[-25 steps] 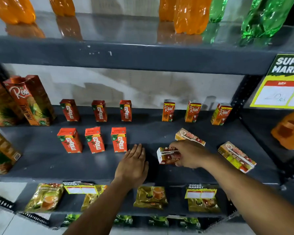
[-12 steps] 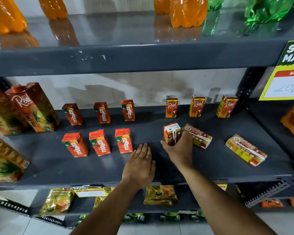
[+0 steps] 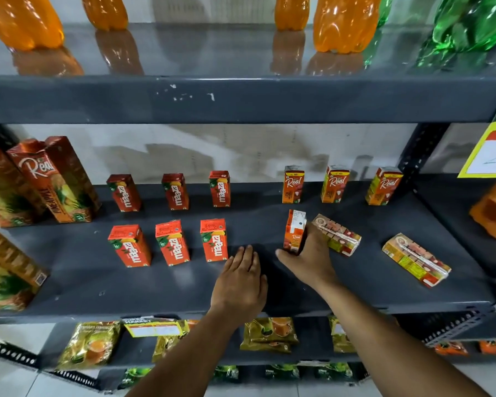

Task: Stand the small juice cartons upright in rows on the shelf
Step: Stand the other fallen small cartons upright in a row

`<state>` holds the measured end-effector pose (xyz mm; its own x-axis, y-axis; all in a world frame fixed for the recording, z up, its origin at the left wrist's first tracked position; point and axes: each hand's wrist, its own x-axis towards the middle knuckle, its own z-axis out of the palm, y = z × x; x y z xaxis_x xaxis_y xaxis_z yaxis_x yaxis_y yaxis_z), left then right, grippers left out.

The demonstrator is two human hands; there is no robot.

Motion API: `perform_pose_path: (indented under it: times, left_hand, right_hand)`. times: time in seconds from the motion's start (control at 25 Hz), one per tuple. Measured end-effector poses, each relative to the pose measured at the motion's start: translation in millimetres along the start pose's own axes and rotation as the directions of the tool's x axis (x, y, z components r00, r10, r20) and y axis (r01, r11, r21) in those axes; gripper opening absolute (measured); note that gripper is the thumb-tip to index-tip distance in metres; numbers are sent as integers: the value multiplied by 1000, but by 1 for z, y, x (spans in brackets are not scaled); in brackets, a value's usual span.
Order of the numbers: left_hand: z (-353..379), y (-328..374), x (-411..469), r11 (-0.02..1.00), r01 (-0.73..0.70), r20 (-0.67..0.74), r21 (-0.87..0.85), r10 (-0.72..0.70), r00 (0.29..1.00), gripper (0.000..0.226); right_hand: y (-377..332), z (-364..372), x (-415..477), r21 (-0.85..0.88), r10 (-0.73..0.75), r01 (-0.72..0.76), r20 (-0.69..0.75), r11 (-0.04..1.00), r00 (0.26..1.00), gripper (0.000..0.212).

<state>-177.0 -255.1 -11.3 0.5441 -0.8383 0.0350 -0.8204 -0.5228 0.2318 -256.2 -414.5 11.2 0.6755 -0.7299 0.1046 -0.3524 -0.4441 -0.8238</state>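
On the dark grey middle shelf [image 3: 184, 293] my right hand [image 3: 308, 260] grips a small Real juice carton [image 3: 295, 230], which stands upright in the front row. My left hand [image 3: 241, 282] lies flat on the shelf beside it, fingers apart, holding nothing. Two more Real cartons lie on their sides: one [image 3: 337, 234] just right of my right hand, another [image 3: 415, 259] farther right. Three Real cartons [image 3: 334, 184] stand at the back right. Red Maaza cartons stand in two rows of three, back [image 3: 175, 191] and front [image 3: 172, 242].
Tall Real pineapple cartons [image 3: 55, 179] stand at the left end of the shelf. Orange and green bottles [image 3: 344, 21] stand on the shelf above. Yellow-green pouches [image 3: 269, 333] lie on the shelf below. A price sign [image 3: 493, 150] hangs at the right upright.
My right hand lifted the carton from lying flat near the shelf front, turned it upright and set it down farther back in the front row. My left hand stayed flat.
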Motion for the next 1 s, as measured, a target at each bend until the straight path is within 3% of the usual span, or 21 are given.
perform_pose_path:
  times: [0.08, 0.16, 0.28, 0.44, 0.52, 0.6, 0.68, 0.76, 0.84, 0.92, 1.0]
  left_hand:
    - [0, 1, 0, 1000, 0, -3, -3, 0, 1000, 62]
    - [0, 1, 0, 1000, 4, 2, -11, -4, 1000, 62]
    - [0, 0, 0, 1000, 8, 6, -15, -8, 1000, 62]
    - [1, 0, 0, 1000, 5, 2, -4, -5, 1000, 62]
    - [1, 0, 0, 1000, 7, 2, -2, -7, 1000, 62]
    - [0, 1, -1, 1000, 8, 2, -2, -8, 1000, 62]
    - [0, 1, 0, 1000, 10, -3, -7, -10, 1000, 61]
    - [1, 1, 1, 1000, 7, 0, -1, -7, 1000, 61]
    - [1, 2, 0, 1000, 11, -1, 8, -11, 1000, 61]
    - [0, 2, 0, 1000, 21, 2, 11, -21, 1000, 61]
    - [0, 2, 0, 1000, 24, 4, 10, -24, 1000, 61]
  right_hand:
    - [-1, 3, 0, -103, -31, 26, -50, 994, 998, 53]
    - [-2, 2, 0, -78, -16, 13, -40, 997, 999, 47]
    - [-6, -10, 1, -62, 10, -1, 139, 998, 990, 44]
    - [-18, -33, 4, -153, 67, -7, 391, 988, 918, 37]
    - [-16, -38, 3, -203, 68, 24, 436, 979, 897, 43]
    - [-9, -43, -3, -248, -23, 111, 335, 962, 942, 52]
    - [-3, -57, -4, -390, -152, 176, 90, 904, 984, 56]
    - [6, -78, 9, -630, -142, 89, -34, 772, 989, 61]
    - [11, -94, 26, -711, 93, -57, 12, 701, 996, 61]
    - [13, -100, 32, -687, 273, -114, 126, 717, 954, 50]
    - [15, -106, 35, -641, 233, -81, 156, 763, 960, 52]
